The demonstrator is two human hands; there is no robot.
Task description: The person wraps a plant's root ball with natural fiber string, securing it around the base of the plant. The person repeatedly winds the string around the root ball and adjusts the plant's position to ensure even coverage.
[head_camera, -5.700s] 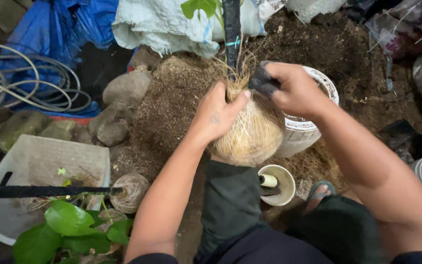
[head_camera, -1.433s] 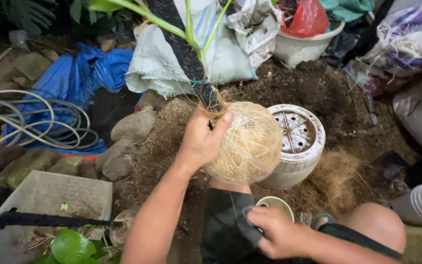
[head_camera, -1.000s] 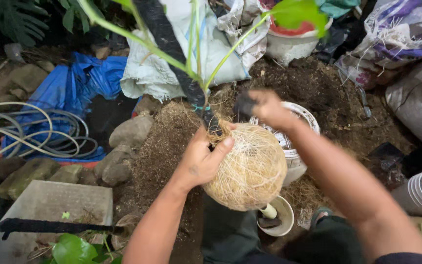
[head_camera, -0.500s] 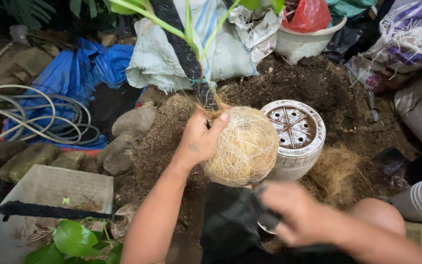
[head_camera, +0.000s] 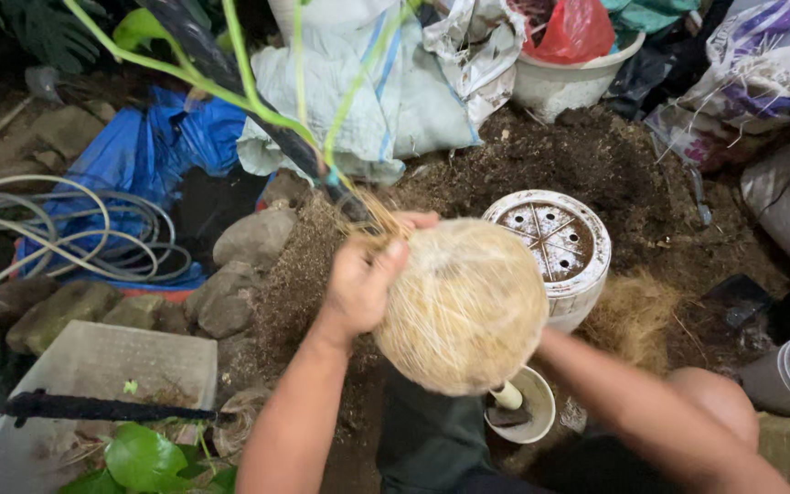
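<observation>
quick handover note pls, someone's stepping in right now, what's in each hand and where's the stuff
Left hand: grips the top of the fibre-wrapped root ball, by the base of the green stems, and holds it up off the ground.
Right hand: hidden behind the ball; only the forearm shows, reaching in under it. Whether it holds anything cannot be told.
Around: upturned white pot just behind the ball, small white cup below it, loose fibre to the right on the soil.
Done: the ball is covered in fibre and wound with thin string.
Left: no string end or tie-off can be seen.
</observation>
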